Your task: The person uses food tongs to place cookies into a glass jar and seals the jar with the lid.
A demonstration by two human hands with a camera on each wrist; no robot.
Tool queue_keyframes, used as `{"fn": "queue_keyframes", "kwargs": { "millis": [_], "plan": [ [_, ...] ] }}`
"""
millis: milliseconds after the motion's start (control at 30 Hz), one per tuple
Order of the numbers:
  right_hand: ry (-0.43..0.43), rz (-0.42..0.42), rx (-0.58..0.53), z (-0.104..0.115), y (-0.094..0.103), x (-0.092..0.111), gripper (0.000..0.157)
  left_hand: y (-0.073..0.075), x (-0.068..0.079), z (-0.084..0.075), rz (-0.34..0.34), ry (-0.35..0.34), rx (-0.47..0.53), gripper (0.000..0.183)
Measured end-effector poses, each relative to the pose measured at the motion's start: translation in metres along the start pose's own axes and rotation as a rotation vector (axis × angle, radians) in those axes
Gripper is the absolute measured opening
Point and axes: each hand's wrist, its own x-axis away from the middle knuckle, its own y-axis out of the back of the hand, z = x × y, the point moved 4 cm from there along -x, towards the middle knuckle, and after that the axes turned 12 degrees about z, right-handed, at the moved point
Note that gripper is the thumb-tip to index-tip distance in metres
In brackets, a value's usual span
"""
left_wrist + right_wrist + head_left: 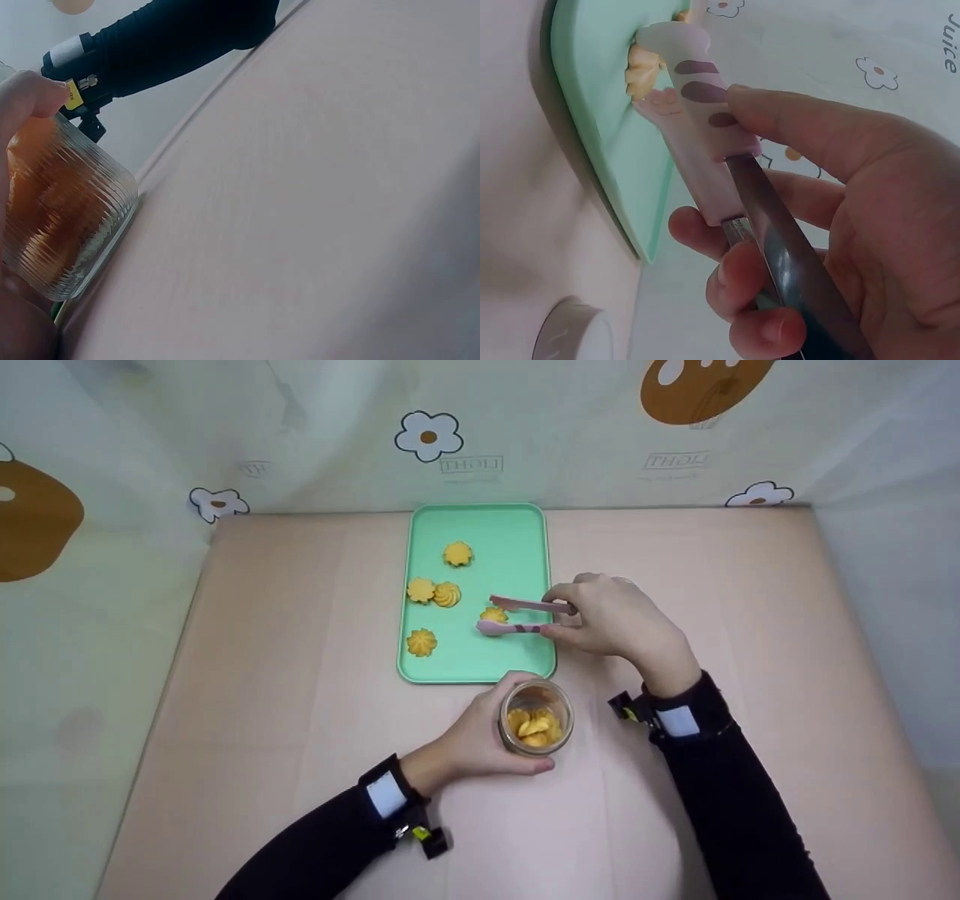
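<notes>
My right hand (619, 615) holds a pair of pink-tipped tongs (697, 105) with metal arms, thumb on one arm and fingers on the other. The tips of the tongs stand on either side of a yellow swirled cookie (493, 616) at the right part of the green tray (480, 664). My left hand (480, 735) is wrapped around a ribbed glass jar (82, 202), its mouth facing up in the head view. Several cookies (535, 727) lie inside the jar, which stands in front of the tray's near edge.
On the tray lie a cookie (457, 553) toward the back, two touching cookies (421, 590) at the left, and another cookie (421, 643) near the front left. A pink cloth (262, 660) covers the table. Behind it hangs a patterned curtain (322, 442).
</notes>
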Motion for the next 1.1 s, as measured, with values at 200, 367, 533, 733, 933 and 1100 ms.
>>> {"fn": "queue_keyframes", "kwargs": {
  "millis": [200,367,533,733,933,1100],
  "plan": [
    [-0.027,-0.016,0.04,0.004,-0.001,0.001,0.045,-0.001,0.0,0.0,-0.003,0.0,-0.008,0.091],
    [-0.042,-0.004,0.043,0.003,-0.002,0.0,0.046,0.0,0.0,0.0,0.005,0.0,-0.002,0.091],
    [-0.016,-0.009,0.033,0.002,-0.003,-0.003,0.039,0.0,0.0,0.001,0.008,-0.001,-0.001,0.092],
    [0.025,-0.03,0.045,-0.002,-0.003,-0.006,0.033,0.0,0.0,0.0,0.007,0.004,-0.003,0.091],
    [0.042,-0.037,0.038,-0.006,-0.003,-0.006,0.031,0.0,0.0,0.001,0.011,0.012,0.002,0.092],
    [0.039,-0.026,0.038,-0.008,-0.003,-0.006,0.032,0.0,0.0,0.0,0.005,0.005,-0.004,0.091]
  ]
}}
